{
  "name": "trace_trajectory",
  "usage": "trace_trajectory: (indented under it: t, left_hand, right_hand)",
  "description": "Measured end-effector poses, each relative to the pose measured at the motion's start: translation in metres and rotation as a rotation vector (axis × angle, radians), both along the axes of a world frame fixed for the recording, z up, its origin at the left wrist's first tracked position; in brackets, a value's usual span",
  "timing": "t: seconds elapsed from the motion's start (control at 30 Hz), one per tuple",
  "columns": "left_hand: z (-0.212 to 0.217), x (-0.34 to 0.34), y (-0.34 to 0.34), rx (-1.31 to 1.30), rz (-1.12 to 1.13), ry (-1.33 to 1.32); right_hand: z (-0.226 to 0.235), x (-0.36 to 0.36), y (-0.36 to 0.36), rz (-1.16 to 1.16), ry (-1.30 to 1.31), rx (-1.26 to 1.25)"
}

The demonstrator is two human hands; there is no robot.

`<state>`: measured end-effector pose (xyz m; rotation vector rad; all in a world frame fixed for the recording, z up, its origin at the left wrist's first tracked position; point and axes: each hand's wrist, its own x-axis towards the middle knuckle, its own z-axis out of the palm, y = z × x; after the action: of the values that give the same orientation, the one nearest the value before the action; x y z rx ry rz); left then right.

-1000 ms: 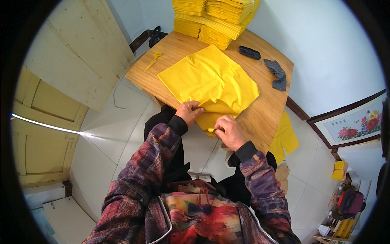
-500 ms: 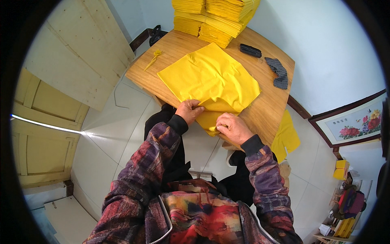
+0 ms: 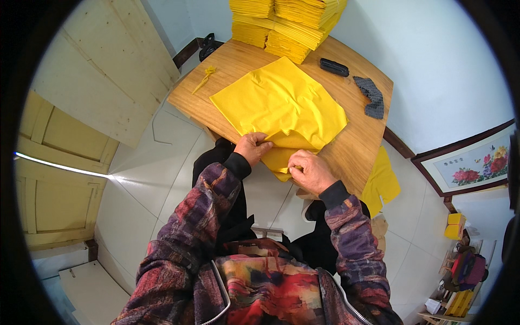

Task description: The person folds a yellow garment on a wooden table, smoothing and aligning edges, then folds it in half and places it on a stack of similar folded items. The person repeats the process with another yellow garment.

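Observation:
A yellow fabric piece (image 3: 281,97) lies spread and wrinkled over the near part of the wooden table (image 3: 357,157), its near edge lifted and hanging past the table's front. My left hand (image 3: 253,147) is closed on that edge at the left, thumb on top. To its right, my right hand (image 3: 310,170) pinches the lower, hanging part of the same fabric. The tips of the right fingers are partly hidden by the hand itself.
Tall stacks of folded yellow fabric (image 3: 295,27) stand at the table's back. A black cylindrical object (image 3: 334,67), a dark grey cloth (image 3: 369,96) and a twisted yellow scrap (image 3: 204,79) lie around the piece. More yellow fabric (image 3: 381,181) hangs at the right.
My right hand has shifted very slightly at the hanging fabric edge. My left hand and the spread fabric look the same.

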<state>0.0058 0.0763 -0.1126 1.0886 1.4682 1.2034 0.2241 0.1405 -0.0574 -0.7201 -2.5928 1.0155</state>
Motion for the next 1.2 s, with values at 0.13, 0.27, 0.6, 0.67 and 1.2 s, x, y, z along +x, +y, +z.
trace_trajectory:
  t: [0.13, 0.27, 0.6, 0.67, 1.2]
  left_hand:
    - [0.001, 0.001, 0.0, -0.013, 0.006, -0.014]
    - [-0.001, 0.001, 0.0, 0.011, 0.027, 0.027]
    - [-0.006, 0.001, 0.001, 0.018, 0.04, -0.012]
    - [-0.006, 0.002, 0.001, 0.028, 0.038, -0.044]
    - [-0.004, -0.001, 0.001, 0.008, 0.021, 0.11]
  right_hand:
    - [0.002, -0.001, -0.002, -0.034, 0.016, -0.057]
    - [0.001, -0.002, -0.002, -0.04, 0.015, -0.108]
    - [-0.004, -0.002, 0.0, -0.067, 0.019, -0.195]
    - [-0.004, -0.002, 0.0, -0.073, 0.016, -0.195]
    - [0.022, -0.018, -0.005, -0.195, 0.215, -0.043]
